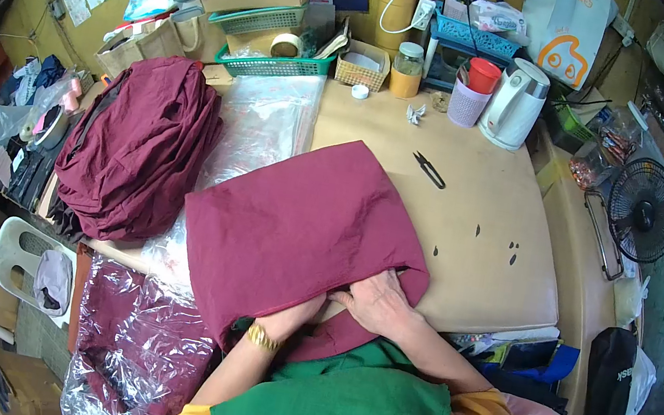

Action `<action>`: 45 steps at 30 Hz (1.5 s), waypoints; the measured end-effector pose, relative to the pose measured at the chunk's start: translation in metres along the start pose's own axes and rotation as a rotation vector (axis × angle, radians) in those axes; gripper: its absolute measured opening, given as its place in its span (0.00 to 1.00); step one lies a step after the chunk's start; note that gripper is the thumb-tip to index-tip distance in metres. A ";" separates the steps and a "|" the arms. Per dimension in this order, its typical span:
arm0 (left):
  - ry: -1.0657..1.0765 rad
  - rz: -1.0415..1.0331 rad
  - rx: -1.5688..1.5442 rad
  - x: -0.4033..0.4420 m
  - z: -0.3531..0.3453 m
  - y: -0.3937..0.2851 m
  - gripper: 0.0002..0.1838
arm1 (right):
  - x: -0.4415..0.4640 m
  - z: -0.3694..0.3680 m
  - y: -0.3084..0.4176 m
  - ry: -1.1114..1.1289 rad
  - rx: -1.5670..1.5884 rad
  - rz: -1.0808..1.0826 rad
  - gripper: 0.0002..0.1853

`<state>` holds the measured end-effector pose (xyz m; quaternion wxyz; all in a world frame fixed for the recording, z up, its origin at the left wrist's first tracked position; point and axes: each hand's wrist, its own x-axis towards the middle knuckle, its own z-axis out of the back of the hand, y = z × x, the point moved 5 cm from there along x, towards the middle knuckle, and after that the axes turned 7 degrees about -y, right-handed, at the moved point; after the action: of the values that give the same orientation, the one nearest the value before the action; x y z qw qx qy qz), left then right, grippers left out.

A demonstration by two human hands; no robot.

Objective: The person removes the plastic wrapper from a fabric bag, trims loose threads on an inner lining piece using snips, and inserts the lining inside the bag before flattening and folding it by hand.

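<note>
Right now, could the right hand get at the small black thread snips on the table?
Probably yes. The black snips lie uncovered on the tan tabletop; the right hand need only leave the maroon fabric and reach forward.

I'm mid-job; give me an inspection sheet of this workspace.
Surface: tan table, small dark marks towards the right.
Job's things: maroon cloth in front; black snips beyond, apart from it.
Clutter: maroon pile at left; green basket, jar, kettle along the back.
Hands: left hand and right hand at the cloth's near edge, fingers partly hidden.
Cables: white cable hangs at the back.
Surroundings: fan right, white chair left.
</note>
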<state>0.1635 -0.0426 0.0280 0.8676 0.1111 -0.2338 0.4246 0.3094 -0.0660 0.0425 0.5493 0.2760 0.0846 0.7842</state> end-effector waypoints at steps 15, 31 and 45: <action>-0.282 -0.012 -0.266 -0.010 -0.026 0.044 0.16 | -0.003 -0.005 0.013 0.549 -0.130 -0.320 0.33; 0.003 -0.164 0.063 -0.004 -0.001 -0.006 0.16 | -0.015 -0.010 0.010 0.381 -0.158 -0.133 0.31; -0.113 0.044 -0.323 0.057 -0.026 0.031 0.16 | -0.015 -0.012 0.010 0.436 -0.083 -0.196 0.31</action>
<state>0.1773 0.0259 0.0343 0.8500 -0.0110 -0.3498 0.3936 0.2992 -0.0815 0.0317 0.6025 0.0677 0.1954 0.7708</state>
